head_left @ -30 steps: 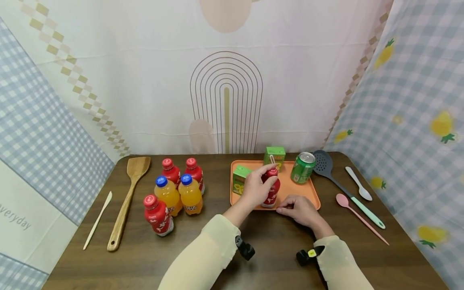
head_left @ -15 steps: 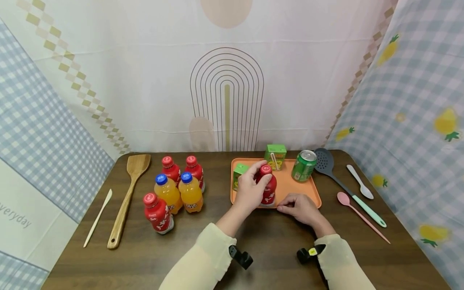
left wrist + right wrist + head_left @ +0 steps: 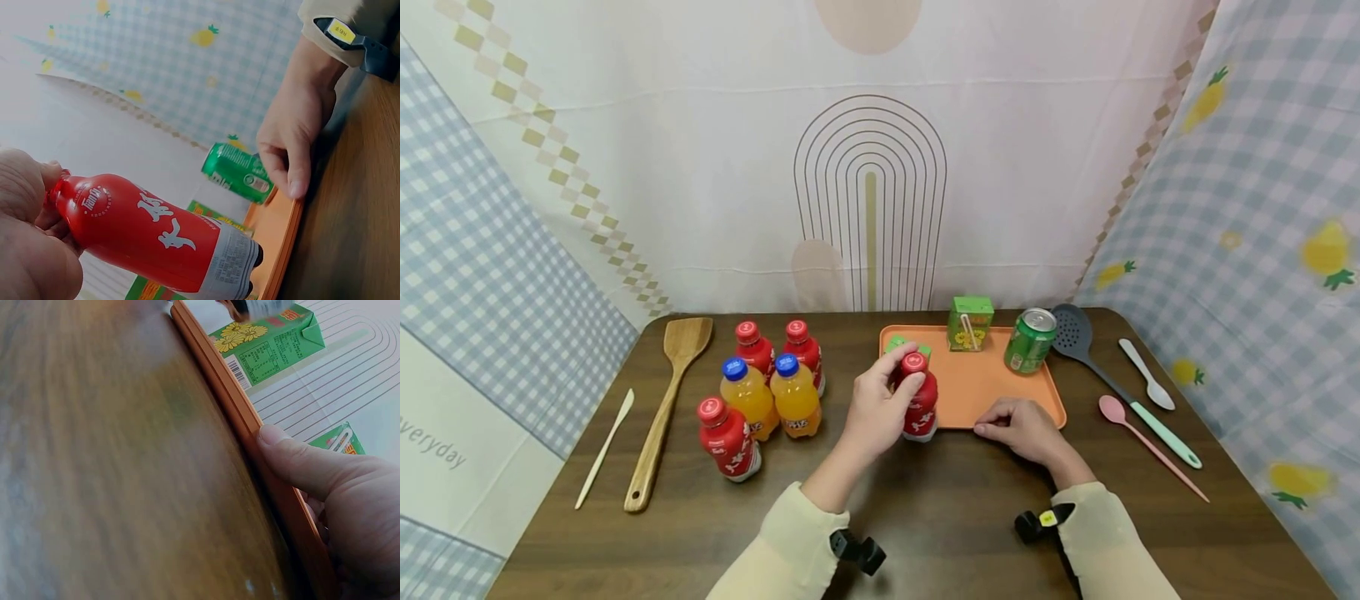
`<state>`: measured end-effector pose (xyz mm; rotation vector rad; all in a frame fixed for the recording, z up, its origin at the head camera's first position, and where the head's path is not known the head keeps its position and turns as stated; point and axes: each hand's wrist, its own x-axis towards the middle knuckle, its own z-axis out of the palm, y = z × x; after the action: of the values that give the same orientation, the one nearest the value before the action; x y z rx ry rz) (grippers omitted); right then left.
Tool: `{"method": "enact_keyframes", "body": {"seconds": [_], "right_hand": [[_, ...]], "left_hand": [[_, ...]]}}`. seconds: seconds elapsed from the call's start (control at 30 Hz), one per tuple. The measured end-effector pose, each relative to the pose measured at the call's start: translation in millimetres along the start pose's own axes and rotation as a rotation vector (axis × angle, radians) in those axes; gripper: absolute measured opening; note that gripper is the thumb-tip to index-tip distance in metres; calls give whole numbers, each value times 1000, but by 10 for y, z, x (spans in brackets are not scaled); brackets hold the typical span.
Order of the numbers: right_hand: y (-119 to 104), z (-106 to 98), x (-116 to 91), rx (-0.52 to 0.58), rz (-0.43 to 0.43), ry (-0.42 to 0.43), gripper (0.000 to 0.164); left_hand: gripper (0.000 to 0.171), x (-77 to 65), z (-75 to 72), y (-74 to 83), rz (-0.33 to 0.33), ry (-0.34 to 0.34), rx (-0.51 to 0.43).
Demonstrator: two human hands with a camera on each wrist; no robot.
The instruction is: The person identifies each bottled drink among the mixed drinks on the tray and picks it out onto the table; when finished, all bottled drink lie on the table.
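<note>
In the head view my left hand (image 3: 876,408) holds a red bottle (image 3: 922,408) round its neck and cap, over the front left edge of an orange tray (image 3: 985,392). The left wrist view shows the bottle's white lower label and dark base. My right hand (image 3: 1022,433) pinches the tray's front rim, with the thumb (image 3: 300,459) on the rim in the right wrist view and the other fingers mostly hidden. On the tray stand a green drink carton (image 3: 970,323), a second carton (image 3: 897,342) partly hidden behind the left hand, and a green can (image 3: 1030,342).
Left of the tray stand red bottles (image 3: 728,442) and orange-drink bottles (image 3: 797,400) with blue caps. A wooden spatula (image 3: 658,425) and a white knife (image 3: 604,450) lie far left. Right of the tray are a slotted turner (image 3: 1075,333), pink spoon (image 3: 1112,410) and white spoon (image 3: 1150,379).
My left hand has carried the red bottle leftward, from inside the tray to its front left edge. The right hand has stayed at the tray's front rim.
</note>
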<state>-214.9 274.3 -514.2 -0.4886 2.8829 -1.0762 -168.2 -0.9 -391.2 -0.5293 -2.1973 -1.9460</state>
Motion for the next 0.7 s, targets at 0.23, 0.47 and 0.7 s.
{"method": "enact_keyframes", "body": {"seconds": [0.23, 0.47, 0.7], "right_hand": [[-3, 4, -5, 1, -8, 5, 5], [-1, -10, -12, 6, 1, 3, 4], [18, -2, -7, 7, -11, 7, 5]], "left_hand": [[38, -136, -247, 113, 30, 13, 30], [37, -181, -498, -139, 19, 38, -11], [38, -321, -757, 90, -8, 70, 53]]}}
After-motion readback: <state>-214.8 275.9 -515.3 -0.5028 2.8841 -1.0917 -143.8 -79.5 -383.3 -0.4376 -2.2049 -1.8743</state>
